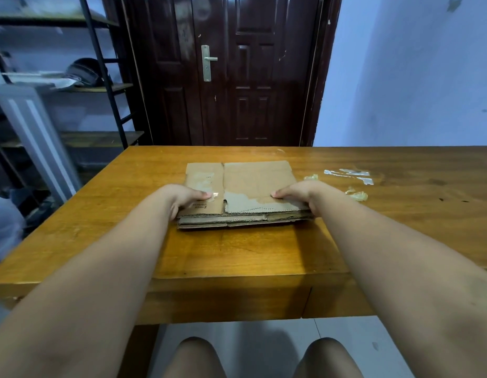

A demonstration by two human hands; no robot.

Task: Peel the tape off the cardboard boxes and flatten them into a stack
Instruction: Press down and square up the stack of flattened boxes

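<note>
A stack of flattened brown cardboard boxes [247,184] lies in the middle of the wooden table [237,249]. The top sheet shows torn patches where its surface was stripped. My left hand [182,199] grips the stack's near left corner, thumb on top and fingers curled around the edge. At the near right corner, my right hand [297,196] holds the stack the same way. Peeled clear tape [351,175] lies flat on the table to the right of the stack, with crumpled tape bits [357,195] beside it.
A dark wooden door [237,72] stands behind the table's far edge. A metal shelf rack [73,85] with a cap and clutter stands at the left, with a white panel leaning on it. A plastic bag [5,225] sits on the floor at the left.
</note>
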